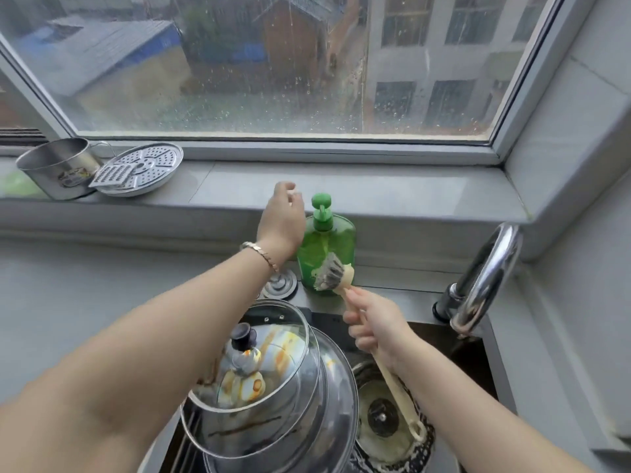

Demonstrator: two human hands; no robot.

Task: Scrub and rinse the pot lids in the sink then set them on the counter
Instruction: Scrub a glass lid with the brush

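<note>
Head view, at the sink. The green soap bottle point(324, 247) stands on the ledge behind the sink point(491, 367) and serves as the reference for all positions. My left hand point(281, 220) is raised just left of the bottle's pump top point(321, 203); I see only its back, with the fingers bent away from the camera, so I cannot tell whether they touch the pump or how they are set. A bracelet point(261, 252) circles that wrist. My right hand point(372, 329), just in front of the bottle, is wrapped firmly round the cream handle of the dish brush point(333, 273), whose bristled head lies against the bottle's lower front. In front of the bottle and slightly left, a soiled glass lid point(269, 367) with a black knob rests tilted on a larger steel lid point(336, 401). A third lid point(379, 418), wet and foamy, lies flat in front of the bottle and slightly right, under the brush handle's end. The faucet point(485, 278) curves well to the right of the bottle. A round metal plug point(281, 283) sits just left of its base.
</note>
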